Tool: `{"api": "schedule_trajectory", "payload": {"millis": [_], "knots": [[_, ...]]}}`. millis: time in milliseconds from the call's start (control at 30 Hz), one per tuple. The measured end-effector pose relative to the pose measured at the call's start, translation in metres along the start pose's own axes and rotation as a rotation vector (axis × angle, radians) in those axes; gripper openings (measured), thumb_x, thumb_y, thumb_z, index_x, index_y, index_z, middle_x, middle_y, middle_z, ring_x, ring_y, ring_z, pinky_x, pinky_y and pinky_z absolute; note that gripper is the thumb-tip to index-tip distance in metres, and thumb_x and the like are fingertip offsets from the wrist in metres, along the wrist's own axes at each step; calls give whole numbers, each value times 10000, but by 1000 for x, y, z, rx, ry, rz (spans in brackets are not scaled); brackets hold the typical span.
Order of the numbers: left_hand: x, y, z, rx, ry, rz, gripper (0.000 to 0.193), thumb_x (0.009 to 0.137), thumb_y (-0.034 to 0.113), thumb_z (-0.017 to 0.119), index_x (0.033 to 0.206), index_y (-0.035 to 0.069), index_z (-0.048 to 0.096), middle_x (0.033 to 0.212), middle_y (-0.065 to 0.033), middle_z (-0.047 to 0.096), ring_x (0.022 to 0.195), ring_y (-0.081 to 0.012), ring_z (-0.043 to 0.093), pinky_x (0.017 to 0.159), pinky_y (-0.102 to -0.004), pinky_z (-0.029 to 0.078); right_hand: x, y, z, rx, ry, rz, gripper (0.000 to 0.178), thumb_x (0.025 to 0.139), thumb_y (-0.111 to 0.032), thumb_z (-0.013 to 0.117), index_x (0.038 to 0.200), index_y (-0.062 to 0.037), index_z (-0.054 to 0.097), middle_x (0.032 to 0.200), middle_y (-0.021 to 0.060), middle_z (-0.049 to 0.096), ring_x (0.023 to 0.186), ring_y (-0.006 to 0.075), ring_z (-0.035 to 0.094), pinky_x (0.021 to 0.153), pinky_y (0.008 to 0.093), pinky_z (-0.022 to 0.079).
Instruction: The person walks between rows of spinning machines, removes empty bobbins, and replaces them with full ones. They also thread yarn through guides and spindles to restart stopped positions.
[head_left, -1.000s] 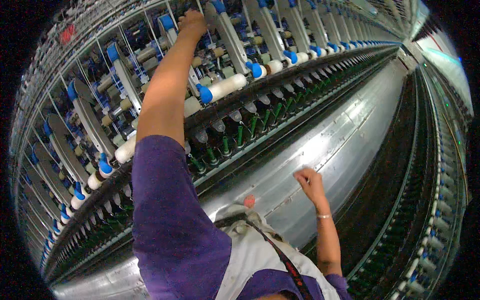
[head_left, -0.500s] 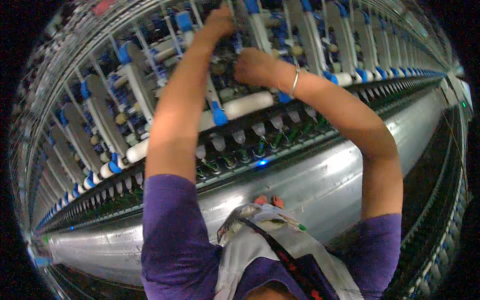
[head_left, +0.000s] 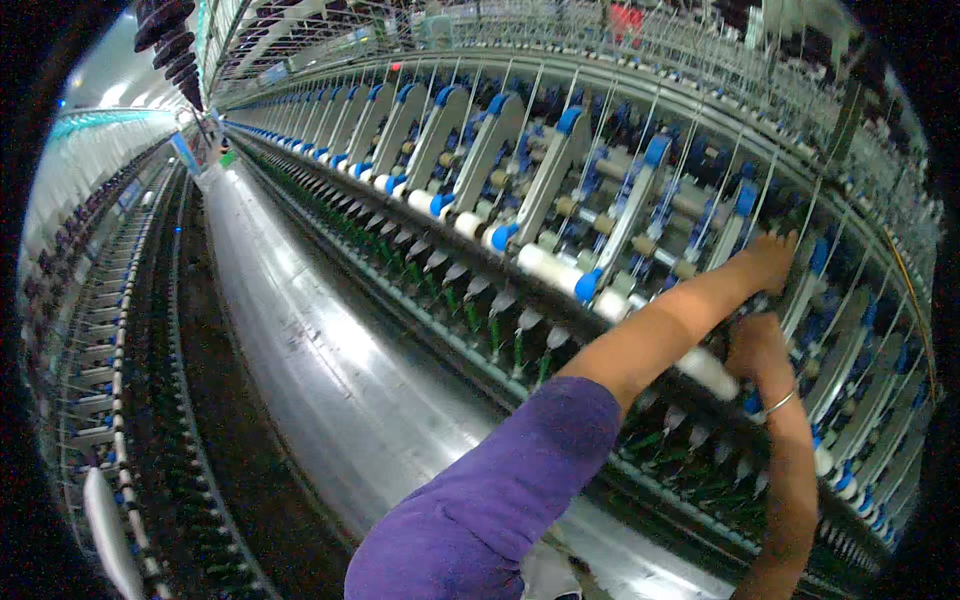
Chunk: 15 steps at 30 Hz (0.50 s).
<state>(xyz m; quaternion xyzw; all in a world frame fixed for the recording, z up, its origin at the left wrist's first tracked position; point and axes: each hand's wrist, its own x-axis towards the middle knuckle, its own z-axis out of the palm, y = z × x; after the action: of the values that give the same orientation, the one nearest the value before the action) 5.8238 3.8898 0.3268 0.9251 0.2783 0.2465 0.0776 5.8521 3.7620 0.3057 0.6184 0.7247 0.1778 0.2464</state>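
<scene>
Both my hands reach into the drafting section of a long spinning frame (head_left: 540, 190), at the right of the view. My left hand (head_left: 772, 262) is the farther one, by the upright strands and a grey arm with a blue cap. Its fingers look stretched out and apart, with nothing visible in them. Just below it, my right hand (head_left: 757, 345), with a bangle (head_left: 780, 402) at the wrist, curls down beside a white roller (head_left: 707, 373). Its fingers bend inward, and whatever they grip is hidden. Spindles (head_left: 672, 418) with green bobbins stand below the rollers.
Grey arms with blue caps (head_left: 570, 122) line the frame into the distance. A shiny metal floor strip (head_left: 330, 370) runs along its foot. Across the aisle stands another machine row (head_left: 100, 380), with a white rounded object (head_left: 108, 530) near the lower left.
The view has swung left, so my hands now appear farther right and the aisle shows. Both hands remain among the rollers and strands.
</scene>
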Motion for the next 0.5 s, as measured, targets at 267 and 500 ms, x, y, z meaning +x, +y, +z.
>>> {"api": "schedule_trajectory", "payload": {"millis": [267, 500], "knots": [[-286, 33, 41, -366, 815, 143, 480, 711, -90, 444, 1177, -13, 528, 1158, -183, 560, 1104, -367, 519, 966, -454, 397, 7, 5, 22, 108, 184, -112, 176, 652, -220, 652, 713, -55, 661, 848, 174, 666, 804, 319, 641, 717, 428, 492], [-772, 81, 218, -635, 18, -1302, 316, 813, 207, 582, 1073, 30, 618, 1030, -185, 619, 911, -304, 592, 796, -408, 475, 27, 23, 79, 12, 491, -123, 210, 632, -152, 683, 784, -13, 637, 855, 203, 629, 857, 350, 608, 758, 429, 472]]}}
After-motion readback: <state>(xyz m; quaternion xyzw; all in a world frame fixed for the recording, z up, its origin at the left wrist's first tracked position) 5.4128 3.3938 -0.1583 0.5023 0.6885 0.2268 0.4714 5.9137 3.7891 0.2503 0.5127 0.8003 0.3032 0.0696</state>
